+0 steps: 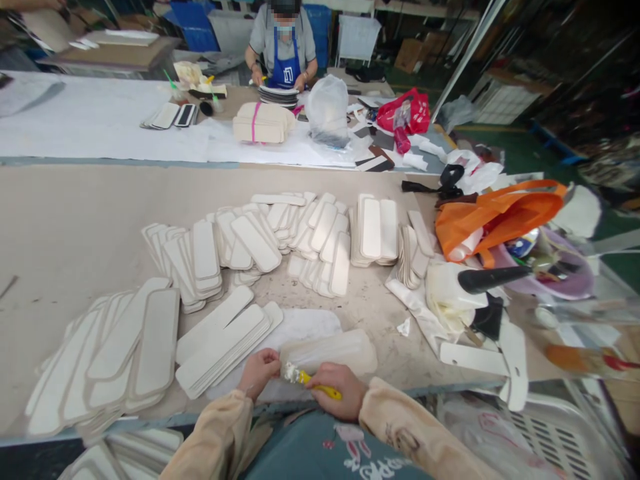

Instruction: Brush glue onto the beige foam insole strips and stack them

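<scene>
My right hand (336,389) is closed round a yellow-handled brush (309,379) whose pale bristles point left, at the table's near edge. My left hand (259,372) is pinched closed next to the bristles, on the edge of a white sheet (300,327). Beside the brush lies a long pale rounded strip (330,352). A fanned stack of similar white strips (225,343) sits just left of my left hand.
Several piles of rounded strips (280,240) cover the beige table; a large fan (110,360) lies at the left. An orange bag (495,217), a black-handled tool (493,279) and clutter crowd the right. A person in a blue apron (284,50) works at the far table.
</scene>
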Tool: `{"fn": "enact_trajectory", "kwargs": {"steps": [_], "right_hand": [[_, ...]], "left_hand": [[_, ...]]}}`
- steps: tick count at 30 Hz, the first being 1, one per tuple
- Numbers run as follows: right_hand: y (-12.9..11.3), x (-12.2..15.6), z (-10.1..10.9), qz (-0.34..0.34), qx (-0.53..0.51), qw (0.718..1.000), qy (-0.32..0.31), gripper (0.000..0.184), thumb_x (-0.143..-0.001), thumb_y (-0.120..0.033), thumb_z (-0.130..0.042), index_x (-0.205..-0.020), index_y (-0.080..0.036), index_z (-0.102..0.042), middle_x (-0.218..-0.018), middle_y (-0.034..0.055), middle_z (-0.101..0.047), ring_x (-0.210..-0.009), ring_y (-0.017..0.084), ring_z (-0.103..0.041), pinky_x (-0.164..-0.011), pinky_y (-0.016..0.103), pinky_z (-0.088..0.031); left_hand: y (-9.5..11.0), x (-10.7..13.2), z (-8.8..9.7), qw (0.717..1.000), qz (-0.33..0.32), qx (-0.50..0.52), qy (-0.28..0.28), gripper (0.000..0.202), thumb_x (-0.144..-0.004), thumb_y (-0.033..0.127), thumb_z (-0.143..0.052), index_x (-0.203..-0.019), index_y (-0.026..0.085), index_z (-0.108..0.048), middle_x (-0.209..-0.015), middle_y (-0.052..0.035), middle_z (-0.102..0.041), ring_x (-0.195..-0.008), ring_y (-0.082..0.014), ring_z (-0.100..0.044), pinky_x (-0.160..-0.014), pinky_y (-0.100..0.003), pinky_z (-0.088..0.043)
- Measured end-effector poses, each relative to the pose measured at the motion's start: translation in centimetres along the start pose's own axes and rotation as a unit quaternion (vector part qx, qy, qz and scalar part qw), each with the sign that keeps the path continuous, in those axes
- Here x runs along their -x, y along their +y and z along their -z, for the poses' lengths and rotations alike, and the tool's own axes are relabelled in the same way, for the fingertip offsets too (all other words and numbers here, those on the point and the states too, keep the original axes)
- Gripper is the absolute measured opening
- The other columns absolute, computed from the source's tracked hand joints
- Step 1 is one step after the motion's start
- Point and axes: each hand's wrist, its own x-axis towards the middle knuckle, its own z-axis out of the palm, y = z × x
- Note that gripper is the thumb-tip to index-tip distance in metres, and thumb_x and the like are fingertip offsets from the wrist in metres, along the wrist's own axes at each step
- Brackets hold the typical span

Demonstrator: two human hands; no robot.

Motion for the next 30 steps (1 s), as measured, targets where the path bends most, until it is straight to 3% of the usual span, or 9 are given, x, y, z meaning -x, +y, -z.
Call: {"fn": "enact_trajectory", "kwargs": {"steps": [3,9,11,13,18,21,30], "right_hand": [[0.7,0.8,0.7,-0.032,0.022,0.999,0.001,0.023,-0.078,-0.017,-0.055,-0.092,-0.017,-0.073,-0.076,0.0080,-0.065,-0.068,0.016,-0.062,-0.064,0.026,-0.049],[0.5,4.8,5.6,-0.076,0.075,0.993,0.043,0.023,-0.083,-0.016,-0.052,-0.097,-0.018,-0.070,-0.078,0.0079,-0.064,-0.072,0.016,-0.061,-0.066,0.027,-0.049],[-0.1,5.2,6.3,-0.081,0.078,0.992,0.052,0.022,-0.084,-0.016,-0.052,-0.097,-0.018,-0.070,-0.078,0.0077,-0.064,-0.072,0.016,-0.061,-0.066,0.027,-0.049],[-0.7,4.8,5.7,-0.071,0.071,0.994,0.048,0.022,-0.083,-0.017,-0.053,-0.097,-0.018,-0.070,-0.078,0.0076,-0.064,-0.071,0.016,-0.061,-0.065,0.026,-0.049],[-0.7,2.0,2.2,-0.011,0.038,0.999,0.008,0.024,-0.079,-0.018,-0.054,-0.096,-0.018,-0.071,-0.079,0.0076,-0.067,-0.071,0.016,-0.062,-0.066,0.026,-0.050],[0.1,2.1,1.9,-0.031,0.047,0.998,0.018,0.024,-0.078,-0.018,-0.053,-0.094,-0.018,-0.072,-0.078,0.0074,-0.067,-0.070,0.016,-0.062,-0.065,0.026,-0.050],[0.8,8.4,8.6,-0.145,0.107,0.978,0.106,0.022,-0.085,-0.019,-0.051,-0.095,-0.018,-0.071,-0.079,0.0078,-0.064,-0.073,0.017,-0.062,-0.067,0.029,-0.049]], "left_hand": [[0.0,0.0,0.1,1.000,0.003,0.021,-0.008,0.008,-0.053,0.022,-0.054,-0.060,0.018,-0.051,-0.045,0.0035,-0.054,-0.044,-0.0107,-0.048,-0.048,-0.023,-0.038],[-0.1,-0.1,0.1,0.999,0.004,0.045,-0.011,0.009,-0.051,0.021,-0.055,-0.059,0.018,-0.052,-0.044,0.0030,-0.055,-0.044,-0.0113,-0.049,-0.047,-0.022,-0.037],[0.0,0.0,0.0,0.999,0.005,0.050,-0.012,0.009,-0.051,0.021,-0.055,-0.059,0.018,-0.052,-0.044,0.0031,-0.055,-0.043,-0.0108,-0.048,-0.047,-0.022,-0.037],[0.0,0.1,0.0,0.999,0.008,0.052,-0.012,0.009,-0.051,0.022,-0.055,-0.059,0.018,-0.052,-0.044,0.0032,-0.055,-0.043,-0.0104,-0.047,-0.046,-0.022,-0.036],[-0.1,0.0,-0.1,0.998,0.018,0.051,-0.012,0.011,-0.052,0.025,-0.056,-0.059,0.019,-0.051,-0.045,0.0039,-0.054,-0.044,-0.0100,-0.047,-0.047,-0.022,-0.036],[-0.2,0.0,-0.2,0.998,0.022,0.050,-0.013,0.014,-0.051,0.028,-0.057,-0.059,0.019,-0.050,-0.045,0.0040,-0.053,-0.044,-0.0103,-0.047,-0.047,-0.022,-0.037],[0.5,0.4,0.0,0.999,0.012,0.040,-0.033,0.014,-0.052,0.028,-0.059,-0.059,0.019,-0.052,-0.044,0.0038,-0.054,-0.045,-0.0111,-0.047,-0.048,-0.023,-0.035]]}}
